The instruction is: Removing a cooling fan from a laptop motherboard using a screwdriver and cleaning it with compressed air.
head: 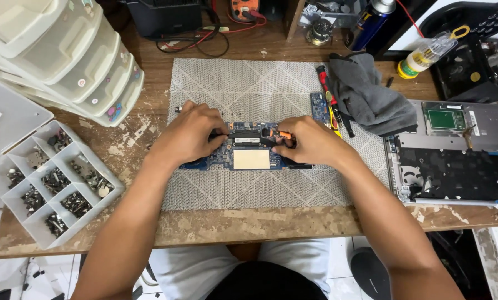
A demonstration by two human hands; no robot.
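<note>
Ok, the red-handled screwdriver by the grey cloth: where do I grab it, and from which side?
Grip the red-handled screwdriver by its upper handle, coming from its left over the bare mat. The grey cloth crowds its right side, and its lower end lies close to the right hand.

Both hands [196,136] hide the circuit board's [250,158] ends.

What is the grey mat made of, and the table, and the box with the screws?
The mat looks like woven fabric or vinyl: a fine grey weave with pale diagonal lines. The table looks like wood, its brown finish worn off in pale patches. The box seems white plastic, smooth with thin dividers.
</note>
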